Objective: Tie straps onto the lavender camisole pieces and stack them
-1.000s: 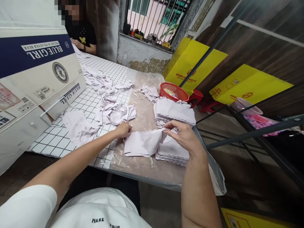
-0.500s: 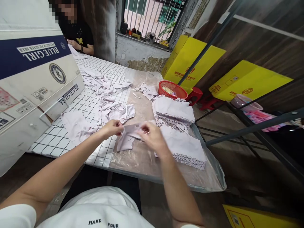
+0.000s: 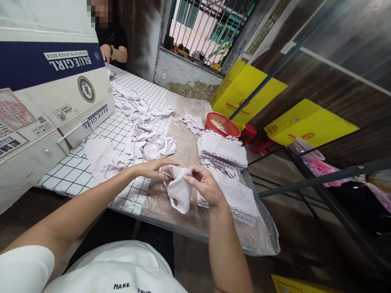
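Note:
A pale lilac fabric piece [image 3: 181,191] hangs bunched between my two hands, its lower edge curled just above the plastic-covered tabletop. My right hand [image 3: 207,185] pinches its upper right side between thumb and fingers. On the other side, my left hand [image 3: 155,169] grips the upper left edge, with some fingertips hidden in the cloth. Close by on the right lies a neat stack of wavy-edged fabric pieces [image 3: 232,195], and a second stack [image 3: 224,147] sits behind it. Loose, crumpled fabric pieces [image 3: 146,142] are spread to the left.
A large beer carton [image 3: 67,97] stands at the table's left. A red basket [image 3: 226,122] is beyond the stacks. Yellow boxes [image 3: 250,89] and a metal frame bar [image 3: 320,179] are on the right. Another person's hand [image 3: 106,53] is at the far left end of the table.
The fabric piece has gone from stretched out low over the table to lifted and bunched between my hands. The camera view has shifted slightly.

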Available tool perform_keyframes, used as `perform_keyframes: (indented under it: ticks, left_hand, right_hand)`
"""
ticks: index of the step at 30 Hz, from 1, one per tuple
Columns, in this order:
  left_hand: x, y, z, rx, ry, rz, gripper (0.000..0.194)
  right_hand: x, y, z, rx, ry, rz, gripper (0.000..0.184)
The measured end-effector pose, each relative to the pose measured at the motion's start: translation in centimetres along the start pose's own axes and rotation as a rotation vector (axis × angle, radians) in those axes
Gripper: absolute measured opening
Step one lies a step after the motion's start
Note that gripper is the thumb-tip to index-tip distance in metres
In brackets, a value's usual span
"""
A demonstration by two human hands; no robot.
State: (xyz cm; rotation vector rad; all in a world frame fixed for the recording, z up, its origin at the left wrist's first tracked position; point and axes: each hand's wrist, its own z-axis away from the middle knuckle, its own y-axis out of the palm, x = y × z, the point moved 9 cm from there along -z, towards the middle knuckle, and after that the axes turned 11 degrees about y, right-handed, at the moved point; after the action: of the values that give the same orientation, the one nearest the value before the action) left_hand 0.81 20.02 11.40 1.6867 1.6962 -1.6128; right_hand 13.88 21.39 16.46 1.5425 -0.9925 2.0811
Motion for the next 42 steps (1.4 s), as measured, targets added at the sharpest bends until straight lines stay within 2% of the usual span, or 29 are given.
perform_keyframes:
  ticks: [2, 5, 8, 10, 12, 15, 18, 20, 22, 25, 27, 29, 31, 32, 35, 38, 42]
  left_hand:
    - [0.4, 1.3, -0.7, 0.064, 0.028, 0.024, 0.054]
    - [0.1, 2.6, -2.0, 0.058, 0.065, 0.098, 0.056]
    - [0.3, 4.2, -2.4, 0.141, -0.002, 0.212, 0.034]
    - [0.9, 4.2, -1.8, 0.174, -0.071, 0.235, 0.024]
    - [1.9, 2.7, -0.5, 0.124, -0.142, 0.243, 0.024]
    - [3.7, -0.1, 2.3, 0.04, -0.267, 0.308, 0.027]
    - [4.7, -2.0, 4.2, -0.035, -0.321, 0.335, 0.03]
    - [4.9, -2.8, 4.7, -0.119, -0.327, 0.295, 0.033]
    - [4.8, -3.5, 4.8, -0.192, -0.343, 0.229, 0.036]
    - [3.2, -4.7, 5.0, -0.243, -0.374, 0.139, 0.036]
    - [1.1, -5.7, 5.1, -0.215, -0.376, 0.131, 0.035]
    - [-0.9, -6.8, 5.2, -0.13, -0.382, 0.135, 0.034]
    - [-1.7, -7.5, 5.4, -0.027, -0.414, 0.091, 0.033]
    - [-1.5, -7.8, 5.5, 0.012, -0.445, 0.039, 0.032]
    - [1.6, -8.2, 6.5, 0.061, -0.604, -0.237, 0.024]
    - [4.9, -8.3, 8.4, 0.032, -0.749, -0.532, 0.014]
    - [7.1, -8.5, 11.7, -0.074, -0.852, -0.626, 0.017]
  right_hand:
    - [0.9, -1.1, 0.9, -0.006, -0.022, 0.008, 0.037]
    - [1.7, -2.4, 1.7, 0.005, -0.053, 0.016, 0.042]
    - [1.6, -4.1, 1.7, -0.024, -0.045, 0.019, 0.04]
    - [1.2, -5.6, 1.4, -0.079, -0.037, 0.023, 0.037]
    - [0.2, -7.4, 0.8, -0.143, -0.026, -0.01, 0.034]
    - [-2.9, -9.0, -0.8, -0.185, 0.056, -0.107, 0.033]
    - [-6.7, -8.4, -2.8, -0.152, 0.183, -0.141, 0.038]
    - [-8.2, -7.6, -3.9, -0.134, 0.251, -0.153, 0.041]
    - [-8.5, -7.2, -4.5, -0.13, 0.274, -0.196, 0.043]
    - [-6.8, -7.6, -4.2, -0.128, 0.221, -0.292, 0.043]
    - [-5.7, -8.3, -3.7, -0.121, 0.187, -0.344, 0.04]
    - [-5.6, -8.7, -3.5, -0.114, 0.189, -0.359, 0.038]
    - [-6.7, -8.4, -4.0, -0.104, 0.226, -0.29, 0.035]
    - [-7.6, -8.1, -4.5, -0.109, 0.256, -0.19, 0.033]
    - [-10.3, -7.5, -6.2, -0.202, 0.341, 0.227, 0.018]
    - [-11.7, -7.7, -7.2, -0.333, 0.362, 0.448, 0.006]
    - [-12.7, -7.9, -7.9, -0.361, 0.395, 0.556, 0.008]
